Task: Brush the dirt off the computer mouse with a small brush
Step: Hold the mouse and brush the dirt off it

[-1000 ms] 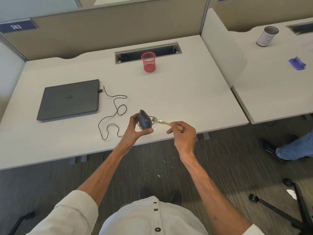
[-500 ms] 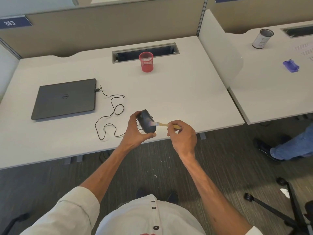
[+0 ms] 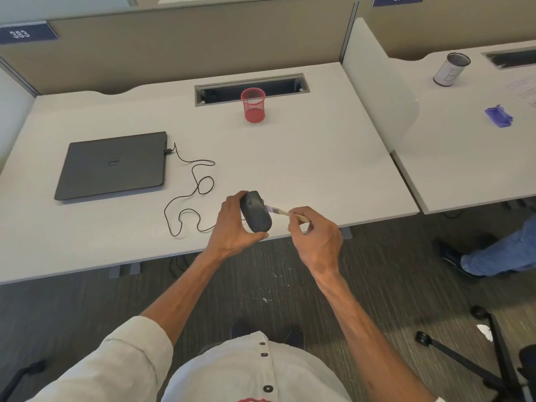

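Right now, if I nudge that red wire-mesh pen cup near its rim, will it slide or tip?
Probably light: the red wire-mesh pen cup looks empty. Upright and taller than wide on the smooth white desk, it may tip from a rim push, then roll, being round.

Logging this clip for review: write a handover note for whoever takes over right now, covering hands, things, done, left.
Left hand grips the computer mouse, held up over the front edge of the desk, top side showing.
Right hand pinches the small brush by its wooden handle, bristles against the mouse's right side.
The cable runs to the closed laptop.
Done: mouse in hand, brush on it.
Left: brush the remaining surfaces; any dirt is too small to see.
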Demonstrator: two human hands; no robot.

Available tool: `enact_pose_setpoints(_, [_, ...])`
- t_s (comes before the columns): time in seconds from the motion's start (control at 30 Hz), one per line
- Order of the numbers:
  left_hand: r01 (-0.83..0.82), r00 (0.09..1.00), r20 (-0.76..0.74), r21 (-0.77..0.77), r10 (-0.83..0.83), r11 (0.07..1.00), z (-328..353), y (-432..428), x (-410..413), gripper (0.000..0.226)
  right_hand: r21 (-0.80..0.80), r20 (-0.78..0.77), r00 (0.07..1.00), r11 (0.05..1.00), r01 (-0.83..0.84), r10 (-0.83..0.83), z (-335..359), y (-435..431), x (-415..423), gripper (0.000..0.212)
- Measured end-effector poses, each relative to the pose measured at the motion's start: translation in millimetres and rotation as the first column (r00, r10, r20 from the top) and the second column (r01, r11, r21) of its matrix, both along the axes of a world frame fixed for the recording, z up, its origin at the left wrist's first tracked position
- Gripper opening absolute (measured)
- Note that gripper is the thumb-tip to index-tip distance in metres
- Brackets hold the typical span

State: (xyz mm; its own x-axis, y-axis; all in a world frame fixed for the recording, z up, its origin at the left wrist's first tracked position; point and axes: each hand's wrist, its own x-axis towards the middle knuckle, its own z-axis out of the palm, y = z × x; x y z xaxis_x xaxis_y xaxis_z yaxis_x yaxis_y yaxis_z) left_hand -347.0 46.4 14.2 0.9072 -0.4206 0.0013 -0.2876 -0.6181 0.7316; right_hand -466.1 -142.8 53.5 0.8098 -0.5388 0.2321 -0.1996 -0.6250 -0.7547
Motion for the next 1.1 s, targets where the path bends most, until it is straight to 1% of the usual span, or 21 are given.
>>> enact_pose_setpoints(0.1, [0.012, 1.000, 0.004, 0.016, -0.012, 1.000, 0, 0, -1, 0.111, -0.225, 0.000, 0.985, 0.959, -0.170, 0.175, -1, -3, -8, 0.009])
enact_pose_setpoints(0.17, [0.024, 1.000, 0.006, 0.019, -0.024, 1.000, 0, 0, -1, 0.110, -0.282, -0.037, 0.963, 0.922, -0.266, 0.266, -2, -5, -13, 0.009])
enact_pose_setpoints(0.23, [0.042, 0.999, 0.007, 0.020, -0.043, 0.999, 0, 0, -1, 0.108, -0.269, -0.043, 0.956, 0.919, -0.290, 0.290, -3, -7, -17, 0.010])
enact_pose_setpoints(0.33, [0.056, 0.998, -0.001, 0.006, -0.056, 0.998, -1, -2, -2, 0.107, -0.199, -0.002, 0.973, 0.954, -0.225, 0.229, -1, -5, -14, 0.009])
enact_pose_setpoints(0.4, [0.066, 0.998, -0.019, -0.005, -0.066, 0.998, -1, -4, -2, 0.108, -0.161, -0.005, 0.980, 0.967, -0.196, 0.198, 1, 0, -10, 0.012])
enact_pose_setpoints(0.47, [0.066, 0.997, -0.043, -0.027, -0.067, 0.997, 0, -6, -1, 0.109, -0.078, -0.036, 0.987, 0.984, -0.160, 0.157, 2, 5, -6, 0.013])
enact_pose_setpoints(0.5, [0.064, 0.996, -0.052, -0.042, -0.066, 0.997, 1, -6, -1, 0.109, 0.023, -0.046, 0.992, 0.993, -0.118, 0.119, 3, 7, -4, 0.012])
enact_pose_setpoints(0.53, [0.062, 0.996, -0.057, -0.059, -0.065, 0.996, 1, -7, 0, 0.108, 0.162, -0.041, 0.996, 0.984, -0.070, 0.077, 3, 8, 0, 0.010])
enact_pose_setpoints(0.57, [0.062, 0.996, -0.059, -0.076, -0.066, 0.995, 2, -7, 1, 0.107, 0.306, -0.026, 0.999, 0.952, -0.024, 0.033, 2, 8, 4, 0.009])
enact_pose_setpoints(0.63, [0.062, 0.995, -0.066, -0.101, -0.068, 0.993, 2, -7, 3, 0.104, 0.537, 0.004, 0.999, 0.843, 0.031, -0.040, -1, 9, 16, 0.011])
enact_pose_setpoints(0.73, [0.067, 0.994, -0.082, -0.121, -0.078, 0.990, 1, -7, 5, 0.104, 0.751, -0.003, 0.993, 0.655, 0.081, -0.118, -7, 16, 32, 0.014])
enact_pose_setpoints(0.77, [0.076, 0.992, -0.087, -0.126, -0.087, 0.989, 0, -7, 6, 0.105, 0.782, -0.012, 0.992, 0.617, 0.088, -0.127, -10, 20, 36, 0.015])
enact_pose_setpoints(0.93, [0.086, 0.984, -0.139, -0.149, -0.107, 0.985, -6, -6, 10, 0.110, 0.794, -0.031, 0.996, 0.603, 0.078, -0.087, -22, 36, 46, 0.015])
enact_pose_setpoints(1.0, [0.088, 0.980, -0.164, -0.158, -0.114, 0.984, -8, -5, 10, 0.114, 0.793, -0.051, 0.994, 0.602, 0.097, -0.093, -26, 40, 49, 0.015])
enact_pose_setpoints(1.1, [0.122, 0.974, -0.170, -0.174, -0.152, 0.977, -11, -1, 13, 0.113, 0.816, -0.094, 0.987, 0.559, 0.150, -0.127, -32, 44, 51, 0.014])
